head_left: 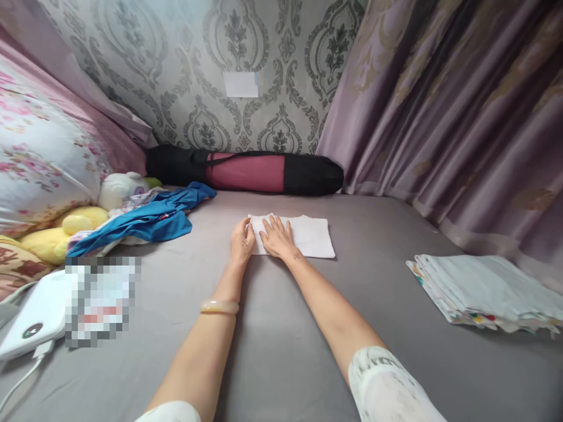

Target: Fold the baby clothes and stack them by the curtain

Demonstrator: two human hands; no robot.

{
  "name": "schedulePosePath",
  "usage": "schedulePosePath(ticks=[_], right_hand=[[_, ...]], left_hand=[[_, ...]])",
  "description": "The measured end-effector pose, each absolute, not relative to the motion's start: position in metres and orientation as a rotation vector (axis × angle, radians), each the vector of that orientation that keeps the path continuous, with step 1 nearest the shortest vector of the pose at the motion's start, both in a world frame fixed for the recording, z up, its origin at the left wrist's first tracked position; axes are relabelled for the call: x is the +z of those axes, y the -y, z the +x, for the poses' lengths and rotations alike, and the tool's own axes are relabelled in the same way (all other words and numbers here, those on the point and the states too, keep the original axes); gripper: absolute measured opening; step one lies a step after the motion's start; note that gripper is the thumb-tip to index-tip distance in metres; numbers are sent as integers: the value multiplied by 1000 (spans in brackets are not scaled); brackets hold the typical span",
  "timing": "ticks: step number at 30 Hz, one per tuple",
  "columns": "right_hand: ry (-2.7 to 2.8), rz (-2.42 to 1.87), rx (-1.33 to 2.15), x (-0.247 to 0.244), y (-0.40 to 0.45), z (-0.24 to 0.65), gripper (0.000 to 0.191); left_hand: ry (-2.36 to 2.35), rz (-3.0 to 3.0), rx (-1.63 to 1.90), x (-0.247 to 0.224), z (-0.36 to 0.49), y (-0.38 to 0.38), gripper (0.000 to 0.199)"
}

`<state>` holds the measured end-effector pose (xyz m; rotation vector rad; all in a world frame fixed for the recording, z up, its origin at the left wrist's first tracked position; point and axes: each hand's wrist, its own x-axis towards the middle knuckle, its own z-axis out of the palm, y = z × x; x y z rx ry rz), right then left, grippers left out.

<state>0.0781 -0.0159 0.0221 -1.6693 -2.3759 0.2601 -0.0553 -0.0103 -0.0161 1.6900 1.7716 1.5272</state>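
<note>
A folded white cloth lies flat on the grey bed sheet, straight ahead of me. At its left edge is my left hand, fingers curled in with the thumb against the cloth, so it is closed on that edge; part of its fingers is hidden. My right hand rests palm down on the left half of the cloth, its fingers spread and open. A pale bangle sits on my left forearm.
A stack of folded light cloths lies at right. At left are a blue garment, plush toys, a floral pillow, and a white power bank with a cable. Along the wall lies a black and maroon bag.
</note>
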Motion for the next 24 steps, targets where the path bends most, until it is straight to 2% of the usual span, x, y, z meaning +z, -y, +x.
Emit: schedulePosePath(ticks=[5, 12, 24], right_hand=[[2376, -1702, 239, 9, 17, 81, 55], [2320, -1719, 285, 20, 10, 98, 56], [2287, -1832, 278, 13, 5, 111, 56]], left_hand=[[-1846, 2002, 1308, -18, -52, 14, 35], [-1900, 2207, 1093, -9, -48, 21, 36], [-1797, 2315, 803, -8, -39, 29, 31]])
